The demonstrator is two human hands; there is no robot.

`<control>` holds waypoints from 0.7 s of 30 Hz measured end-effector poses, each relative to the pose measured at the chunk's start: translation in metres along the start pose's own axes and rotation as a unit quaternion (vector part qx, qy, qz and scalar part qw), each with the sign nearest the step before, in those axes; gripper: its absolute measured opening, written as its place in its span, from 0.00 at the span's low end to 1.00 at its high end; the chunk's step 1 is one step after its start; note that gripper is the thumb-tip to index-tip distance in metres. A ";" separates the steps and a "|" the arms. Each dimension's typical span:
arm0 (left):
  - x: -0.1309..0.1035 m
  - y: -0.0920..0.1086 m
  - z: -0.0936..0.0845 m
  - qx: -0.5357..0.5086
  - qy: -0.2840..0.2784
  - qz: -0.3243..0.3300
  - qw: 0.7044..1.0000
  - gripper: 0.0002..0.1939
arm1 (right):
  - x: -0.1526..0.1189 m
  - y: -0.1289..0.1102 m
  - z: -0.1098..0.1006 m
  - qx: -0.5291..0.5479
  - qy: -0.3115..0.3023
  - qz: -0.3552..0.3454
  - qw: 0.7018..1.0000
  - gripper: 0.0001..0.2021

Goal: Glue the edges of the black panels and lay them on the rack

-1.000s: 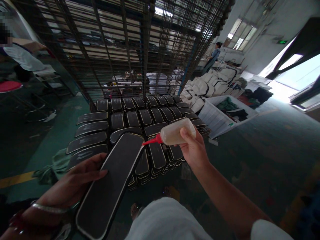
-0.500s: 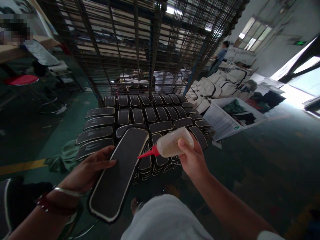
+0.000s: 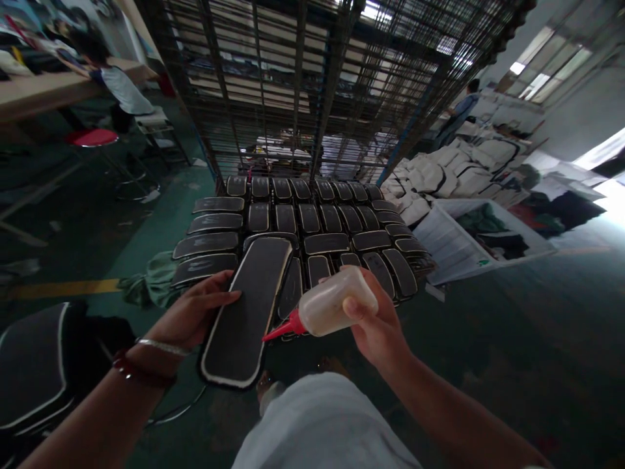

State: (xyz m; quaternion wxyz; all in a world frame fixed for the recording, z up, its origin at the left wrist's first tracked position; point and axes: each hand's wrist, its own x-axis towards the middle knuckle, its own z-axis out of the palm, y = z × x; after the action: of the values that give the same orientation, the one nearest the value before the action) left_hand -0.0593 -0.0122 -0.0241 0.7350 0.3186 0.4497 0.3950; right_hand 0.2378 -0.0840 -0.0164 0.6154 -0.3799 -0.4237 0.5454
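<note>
My left hand [image 3: 198, 311] grips a long dark panel [image 3: 247, 312] with rounded corners and a pale line along its edge; the thumb lies on its face. My right hand [image 3: 378, 319] is wrapped round a translucent squeeze bottle [image 3: 334, 303]. The bottle's red nozzle [image 3: 286, 327] points left, its tip at the panel's lower right edge. Beyond both hands, many similar dark panels [image 3: 327, 243] lie in stacked rows.
A wire rack [image 3: 322, 85] rises behind the stacks. On the right are a white bin [image 3: 449, 260] with cloth and a heap of pale pieces [image 3: 449, 169]. A red stool [image 3: 92, 137] and a seated person are at left. More dark panels [image 3: 36, 365] lie lower left.
The nozzle tip has moved down along the panel's right edge. The panel stands slightly more upright in my left hand. The whole view has shifted, with the surroundings now farther right.
</note>
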 end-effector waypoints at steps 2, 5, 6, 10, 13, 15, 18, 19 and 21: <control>-0.002 -0.002 0.002 -0.013 0.018 0.009 1.000 0.29 | -0.001 0.001 -0.001 -0.002 -0.023 0.001 1.000 0.29; -0.006 -0.005 0.004 -0.027 0.042 0.011 0.999 0.25 | -0.002 0.005 -0.004 -0.007 -0.051 -0.004 0.999 0.28; -0.007 -0.006 0.005 -0.031 0.051 0.010 0.998 0.24 | -0.002 0.006 -0.005 -0.006 -0.057 -0.004 0.998 0.27; -0.008 -0.010 0.003 -0.056 0.099 0.014 0.993 0.23 | -0.001 0.007 -0.008 -0.011 -0.068 -0.005 0.998 0.27; -0.009 -0.013 0.003 -0.075 0.137 0.023 0.987 0.23 | 0.002 0.003 -0.008 -0.018 -0.062 -0.003 0.998 0.27; -0.010 -0.016 0.004 -0.092 0.160 0.029 0.982 0.22 | 0.004 0.001 -0.007 -0.018 -0.052 0.000 0.999 0.28; -0.012 -0.022 0.007 -0.129 0.183 0.035 0.974 0.19 | 0.007 -0.001 -0.006 -0.016 -0.024 -0.021 0.999 0.28; -0.012 -0.024 0.008 -0.145 0.190 0.035 0.970 0.18 | 0.008 -0.001 -0.007 -0.017 -0.012 -0.033 0.999 0.27; -0.010 -0.029 0.010 -0.180 0.210 0.031 0.961 0.18 | 0.009 0.001 -0.009 -0.023 0.010 -0.055 0.998 0.27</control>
State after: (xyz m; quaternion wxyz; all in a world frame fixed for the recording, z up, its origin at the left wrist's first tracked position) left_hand -0.0448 -0.0367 -0.0402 0.6564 0.1051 0.5055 0.5501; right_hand 0.2464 -0.0749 -0.0195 0.6398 -0.3753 -0.4504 0.4969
